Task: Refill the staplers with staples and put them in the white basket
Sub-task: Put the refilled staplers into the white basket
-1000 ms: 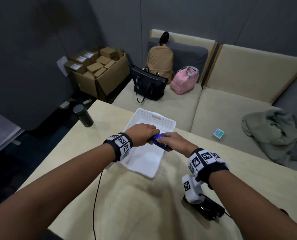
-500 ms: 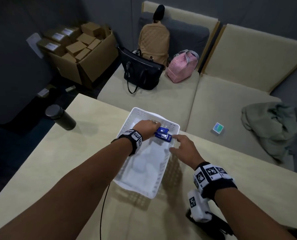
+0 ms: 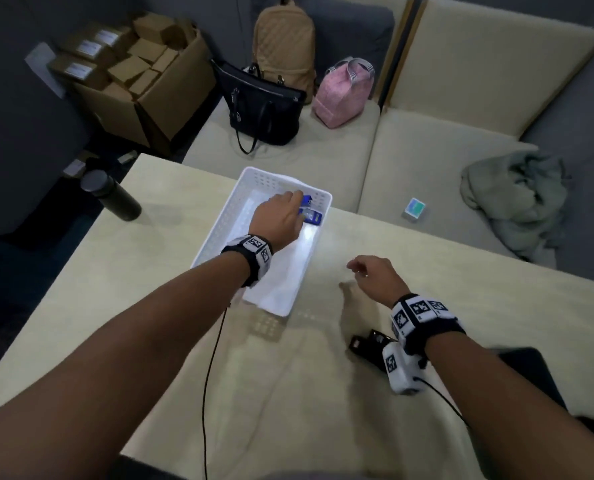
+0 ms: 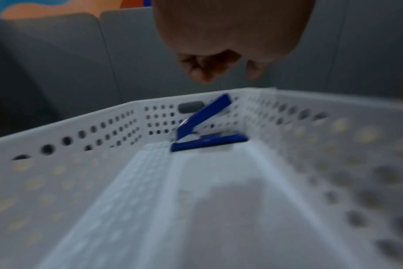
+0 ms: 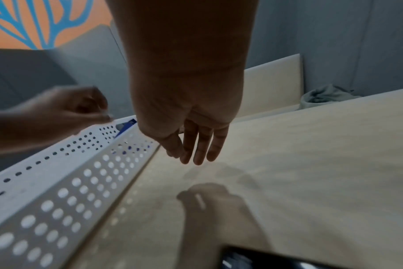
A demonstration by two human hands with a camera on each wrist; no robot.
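Observation:
The white perforated basket [image 3: 219, 233] stands on the beige table [image 3: 150, 306]. A blue stapler [image 3: 311, 213] lies in its far right corner; the left wrist view shows the blue stapler [image 4: 207, 131] on the basket [image 4: 104, 127] floor with its top arm raised. My left hand [image 3: 288, 209] hovers just above it, and in the left wrist view my left hand [image 4: 219, 71] has its fingers loosely curled and is not touching the stapler. My right hand [image 3: 357, 268] hangs relaxed over the table right of the basket. A black stapler [image 3: 368, 344] lies below my right wrist.
A dark bottle [image 3: 113, 195] stands at the table's far left corner. A black cable [image 3: 212, 368] runs down from my left wrist. Beyond the table's far edge is a sofa with a black bag [image 3: 260, 109], a pink bag [image 3: 344, 91] and a small box [image 3: 415, 209].
My left hand carried the blue stapler into the basket's far corner and let go of it. My right hand released the stapler and drew back to the right over the table.

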